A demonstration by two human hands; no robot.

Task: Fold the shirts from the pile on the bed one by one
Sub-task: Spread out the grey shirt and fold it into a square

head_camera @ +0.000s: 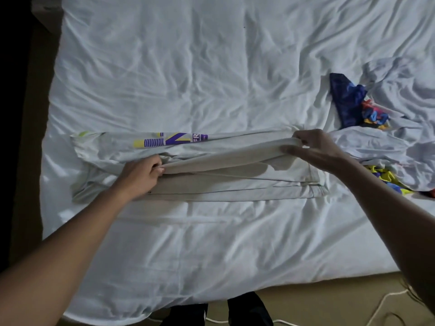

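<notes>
The left hand (141, 176) is clenched on the near-left end of a raised lengthwise fold in the white cotton shirt with a yellow-and-purple striped print (235, 184). The shirt lies across the rumpled white bed sheet (188, 67), its long axis running left to right, square in front of the person. On the print strip (169, 140) along the far edge only the letters "FR" can be read; the smaller writing beside them is too blurred. The right hand (313, 149) pinches the fold's other end, a little farther up the bed. I judge the fold must travel across the short axis. The heap of white and blue multicoloured garments (367, 109) waits just beside the right hand
</notes>
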